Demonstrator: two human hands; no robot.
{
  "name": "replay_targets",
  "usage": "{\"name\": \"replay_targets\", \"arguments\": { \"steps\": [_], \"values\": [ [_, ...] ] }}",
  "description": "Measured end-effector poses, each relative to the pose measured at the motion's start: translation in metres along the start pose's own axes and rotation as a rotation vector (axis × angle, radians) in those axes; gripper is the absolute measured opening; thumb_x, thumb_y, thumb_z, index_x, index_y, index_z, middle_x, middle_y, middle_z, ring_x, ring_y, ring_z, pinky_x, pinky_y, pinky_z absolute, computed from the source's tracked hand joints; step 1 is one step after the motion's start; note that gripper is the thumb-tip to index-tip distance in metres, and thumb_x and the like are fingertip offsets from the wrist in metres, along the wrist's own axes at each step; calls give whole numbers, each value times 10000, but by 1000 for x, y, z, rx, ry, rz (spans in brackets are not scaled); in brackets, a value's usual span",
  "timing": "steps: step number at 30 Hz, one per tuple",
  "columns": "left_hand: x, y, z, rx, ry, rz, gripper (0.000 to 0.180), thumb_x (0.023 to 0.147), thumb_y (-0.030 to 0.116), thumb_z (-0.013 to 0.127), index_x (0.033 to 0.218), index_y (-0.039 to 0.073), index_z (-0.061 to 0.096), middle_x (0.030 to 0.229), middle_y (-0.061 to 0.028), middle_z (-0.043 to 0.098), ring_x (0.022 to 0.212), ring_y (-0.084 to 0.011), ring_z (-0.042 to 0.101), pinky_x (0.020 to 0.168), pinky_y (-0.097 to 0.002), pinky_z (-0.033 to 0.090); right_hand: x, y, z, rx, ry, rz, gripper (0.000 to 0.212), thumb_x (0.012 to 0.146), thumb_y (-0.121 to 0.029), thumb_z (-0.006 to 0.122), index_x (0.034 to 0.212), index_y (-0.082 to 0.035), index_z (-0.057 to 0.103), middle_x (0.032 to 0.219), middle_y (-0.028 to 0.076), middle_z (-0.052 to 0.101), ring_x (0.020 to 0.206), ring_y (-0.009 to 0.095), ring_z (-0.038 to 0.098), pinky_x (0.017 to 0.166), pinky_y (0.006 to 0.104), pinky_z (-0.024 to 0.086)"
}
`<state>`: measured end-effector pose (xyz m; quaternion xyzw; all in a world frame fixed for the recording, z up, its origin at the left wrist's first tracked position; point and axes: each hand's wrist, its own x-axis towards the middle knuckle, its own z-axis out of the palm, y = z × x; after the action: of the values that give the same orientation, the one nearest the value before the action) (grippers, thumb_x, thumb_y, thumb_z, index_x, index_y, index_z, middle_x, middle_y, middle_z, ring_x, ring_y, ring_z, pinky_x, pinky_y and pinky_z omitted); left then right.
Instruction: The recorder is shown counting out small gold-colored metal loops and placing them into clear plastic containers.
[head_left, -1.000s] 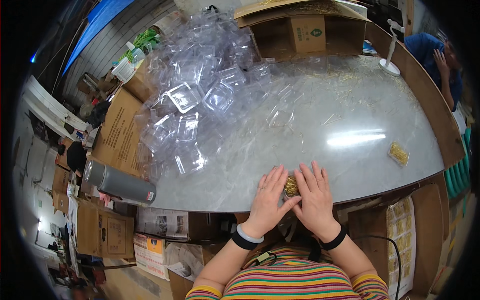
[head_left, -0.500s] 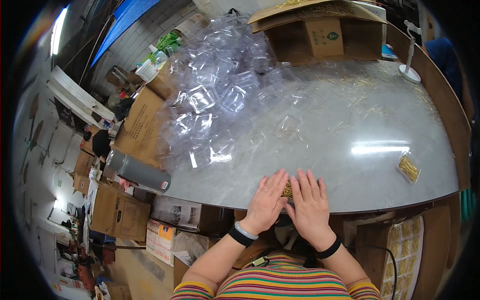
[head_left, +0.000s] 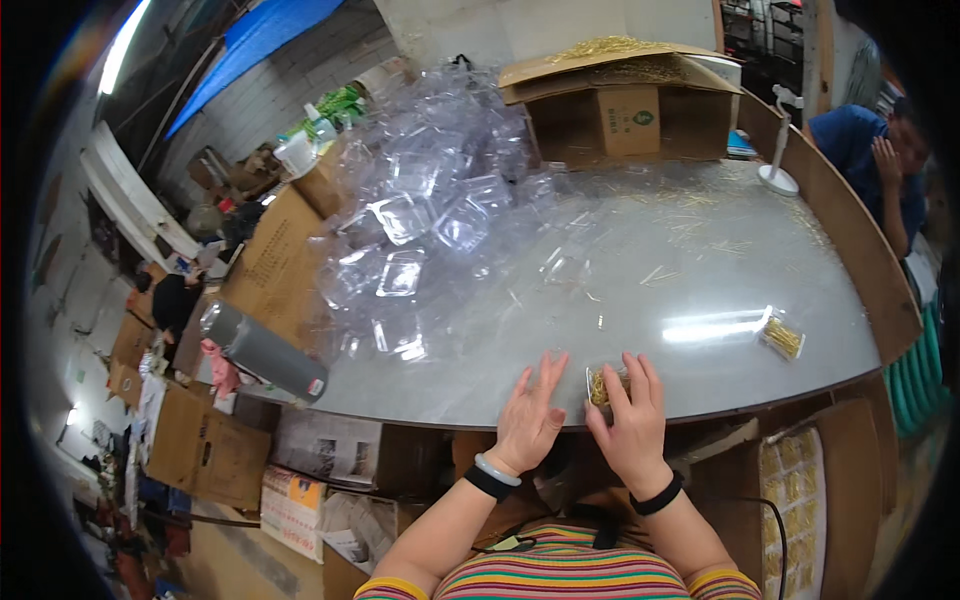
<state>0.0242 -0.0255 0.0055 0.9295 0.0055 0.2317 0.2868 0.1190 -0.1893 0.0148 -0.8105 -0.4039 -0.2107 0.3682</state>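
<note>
At the table's near edge, a small clear plastic box (head_left: 597,387) holds thin gold-coloured pins. My right hand (head_left: 630,418) grips it, fingers over its right part and thumb at its near side, covering some of it. Just left of the box, my left hand (head_left: 530,417) rests at the edge with fingers stretched and apart, holding nothing. Another clear box of gold pins (head_left: 783,336) lies farther right on the grey table (head_left: 480,385). Loose gold pins (head_left: 657,275) are scattered beyond my hands.
A large heap of clear plastic boxes (head_left: 420,200) covers the table's left side. At the back stands an open cardboard box (head_left: 560,130) with gold pins on top. A grey bottle (head_left: 265,350) lies at the left edge; a white stand (head_left: 778,178) is back right. A person (head_left: 865,150) sits beyond the right-hand board.
My hands have moved apart, the left shifting leftward off the small box. The box now shows under my right hand. The view has turned, bringing the person at right into sight.
</note>
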Motion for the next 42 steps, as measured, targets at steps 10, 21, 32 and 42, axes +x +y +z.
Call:
{"name": "replay_targets", "arguments": {
  "steps": [10, 21, 32, 42],
  "values": [
    [1, 0, 8, 67, -16, -14, 885, 990, 493, 538, 1557, -68, 155, 1453, -170, 541, 1343, -361, 502, 1175, -516, 260, -23, 61, -42, -607, -67, 311, 508, 918, -386, 659, 1333, -97, 605, 1596, 147, 344, 1511, 425, 185, 1153, 728, 53],
    [5, 4, 1, 152, -48, 41, 927, 923, 423, 666, 1535, -94, 199, 1451, -172, 545, 1299, -361, 538, 1184, -520, 246, -16, 144, -94, -759, -151, 461, 560, 981, -358, 569, 1419, -22, 477, 1541, 188, 416, 1470, 365, 309, 1178, 684, 68],
    [6, 8, -1, 185, -67, 18, 825, 905, 422, 690, 1470, -80, 359, 1442, -184, 545, 1321, -378, 511, 1171, -555, 261, 0, 229, -131, -928, -142, 784, 616, 959, -321, 601, 1452, 6, 433, 1544, 179, 412, 1426, 335, 387, 1198, 637, 82],
    [5, 4, 4, 268, -117, 50, 874, 906, 423, 687, 1478, -120, 309, 1456, -194, 533, 1324, -386, 503, 1173, -554, 257, 3, 241, -137, -853, -5, 744, 769, 910, -301, 677, 1493, 65, 334, 1569, 279, 308, 1427, 415, 348, 1188, 619, 149]
  ]
}}
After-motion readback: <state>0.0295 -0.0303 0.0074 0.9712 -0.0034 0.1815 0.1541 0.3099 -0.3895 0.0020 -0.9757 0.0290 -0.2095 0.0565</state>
